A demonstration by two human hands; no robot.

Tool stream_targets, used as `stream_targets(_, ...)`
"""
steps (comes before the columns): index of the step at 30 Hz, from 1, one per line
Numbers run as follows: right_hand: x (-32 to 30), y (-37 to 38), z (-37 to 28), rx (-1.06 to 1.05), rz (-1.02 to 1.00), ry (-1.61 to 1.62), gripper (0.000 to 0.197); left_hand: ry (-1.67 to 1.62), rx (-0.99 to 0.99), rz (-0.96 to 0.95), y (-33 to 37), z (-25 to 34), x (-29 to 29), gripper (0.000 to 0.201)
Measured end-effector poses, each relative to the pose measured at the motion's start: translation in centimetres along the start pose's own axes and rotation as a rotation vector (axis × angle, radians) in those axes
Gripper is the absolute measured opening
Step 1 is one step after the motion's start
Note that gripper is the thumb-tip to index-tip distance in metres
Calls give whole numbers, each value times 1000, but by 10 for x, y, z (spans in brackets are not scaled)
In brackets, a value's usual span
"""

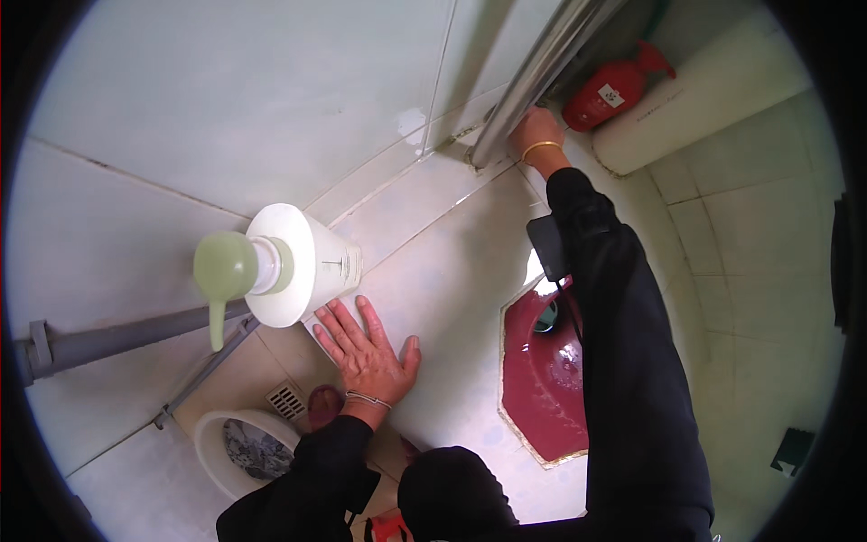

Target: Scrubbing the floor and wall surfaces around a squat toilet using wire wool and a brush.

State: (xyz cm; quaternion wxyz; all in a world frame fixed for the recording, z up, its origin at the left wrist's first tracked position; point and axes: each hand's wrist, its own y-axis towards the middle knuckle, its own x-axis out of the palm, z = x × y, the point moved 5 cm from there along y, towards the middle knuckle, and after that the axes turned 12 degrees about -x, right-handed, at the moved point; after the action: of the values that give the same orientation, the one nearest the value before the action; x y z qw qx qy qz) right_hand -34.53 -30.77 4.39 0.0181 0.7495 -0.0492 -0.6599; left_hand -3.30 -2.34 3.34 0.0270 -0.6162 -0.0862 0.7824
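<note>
Wall pipe: a long grey pipe (pixel 135 341) is fixed along the tiled wall at the far left.
Bucket: a round white bucket (pixel 207 444) is seen on the floor, with grey-and-black patterned material (pixel 259 450) held inside.
Pump bottle: a white bottle with a pale green pump head (pixel 310 262) is placed by the wall, just beyond the left fingertips (whether it is touched by them cannot be told).
Drain: a slotted square floor drain (pixel 286 400) is set beside the bucket.
Left hand: the left hand (pixel 366 363) is held palm down with fingers spread, over the edge of the pale tiled surface (pixel 442 298); nothing is grasped.
Metal pole: a shiny silver pole (pixel 531 81) is stood near the wall corner.
Right hand: the right hand (pixel 539 131) is reached out beside the pole's lower part; its fingers are hidden, so its grip cannot be told.
Basin: a dark-red, angular-edged basin (pixel 540 397) is sunk into the tiles, partly covered by the right sleeve (pixel 628 343).
Red bottle: a red pump bottle (pixel 605 98) is rested beside a thick white cylindrical pipe (pixel 704 95).
</note>
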Motion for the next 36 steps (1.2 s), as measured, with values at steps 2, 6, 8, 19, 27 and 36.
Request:
stream_targets(2,10,8,27,116,31,7,28,7,11,0,3,10,3,94)
stream_targets(6,16,-53,-30,-104,-146,16,28,24,33,44,1,3,5,93)
stream_targets(8,16,-70,-27,-89,-184,55,30,24,33,47,0,2,6,93)
stream_targets(19,26,-36,-19,-51,-107,36,26,15,6,14,4,0,6,93)
stream_targets(27,-1,-73,4,-138,-81,-31,28,29,31,30,0,6,2,93)
stream_targets(36,20,-80,-41,-37,-119,81,23,118,38,16,3,-6,10,94)
